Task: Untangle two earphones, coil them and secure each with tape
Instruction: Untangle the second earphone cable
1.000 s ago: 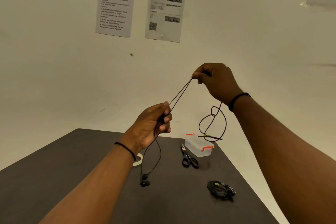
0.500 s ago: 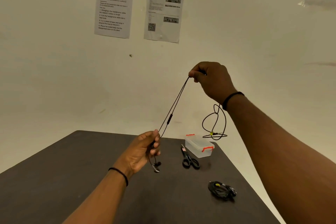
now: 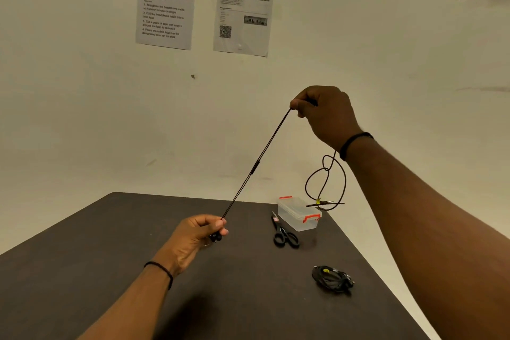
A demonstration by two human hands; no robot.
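Two earphones: one cable [image 3: 255, 167] pulled taut in the air between both hands, the second [image 3: 332, 278] lying bundled on the dark table [image 3: 110, 229] near its right edge, well apart from the hands. Also one pair of scissors [image 3: 284, 233] just beside one clear box with orange clips [image 3: 299, 212], two sheets on the wall; nothing blocks the taut run. Left hand [image 3: 197, 234] low, fingers curled pinching the earbud end; right hand [image 3: 325, 113] raised, pinching the cable, with the slack looping below its wrist, possibly knotted.
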